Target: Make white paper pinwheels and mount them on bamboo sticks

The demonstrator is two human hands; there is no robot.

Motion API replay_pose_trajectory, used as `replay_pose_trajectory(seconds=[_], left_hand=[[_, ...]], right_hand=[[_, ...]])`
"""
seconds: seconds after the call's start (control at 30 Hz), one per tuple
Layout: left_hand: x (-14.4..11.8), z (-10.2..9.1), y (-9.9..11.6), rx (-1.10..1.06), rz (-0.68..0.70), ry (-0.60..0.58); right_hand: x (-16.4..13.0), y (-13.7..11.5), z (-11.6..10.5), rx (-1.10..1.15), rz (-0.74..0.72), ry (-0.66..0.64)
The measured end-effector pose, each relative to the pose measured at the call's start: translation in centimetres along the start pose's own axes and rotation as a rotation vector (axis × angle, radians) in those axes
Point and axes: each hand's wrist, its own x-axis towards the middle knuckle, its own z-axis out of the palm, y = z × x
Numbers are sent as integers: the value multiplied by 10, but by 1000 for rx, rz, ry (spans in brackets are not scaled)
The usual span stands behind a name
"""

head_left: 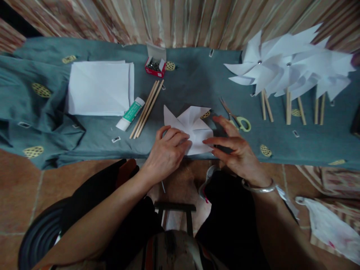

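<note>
A white paper pinwheel (194, 122), partly folded, lies at the front edge of the cloth-covered table. My left hand (168, 150) is closed on its left and centre part, fingertips pressed to the paper. At its lower right corner, the thumb and a finger of my right hand (236, 150) pinch the paper, while another finger stretches toward the scissors (230, 114). These scissors have light green handles and lie just beyond that hand. To the left of the pinwheel are several thin wooden sticks (146, 108) and a glue stick (131, 113). My fingers hide part of the paper.
White paper sheets (98, 88) are stacked at the left. A small red box (155, 67) of metal pins stands open at the back. Several finished pinwheels (289, 63) on sticks lie at the right. A curtain (191, 22) hangs behind the table (197, 82).
</note>
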Motion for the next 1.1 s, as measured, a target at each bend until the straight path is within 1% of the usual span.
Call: replay_pose_trajectory(seconds=[0.2, 0.4, 0.53, 0.67, 0.8, 1.1], left_hand=[[0, 0, 3, 0, -10, -59], [-1, -2, 4, 12, 2, -42], [-2, -5, 3, 22, 3, -5], [-3, -7, 3, 18, 6, 13], [-4, -8, 3, 23, -3, 1], [-2, -11, 4, 47, -32, -5]], right_hand=[[9, -3, 4, 26, 15, -26], [23, -2, 19, 30, 3, 67], [30, -2, 29, -55, -18, 122], [31, -5, 33, -182, -35, 105], [30, -9, 35, -273, -41, 88], [33, -16, 36, -288, -71, 139]])
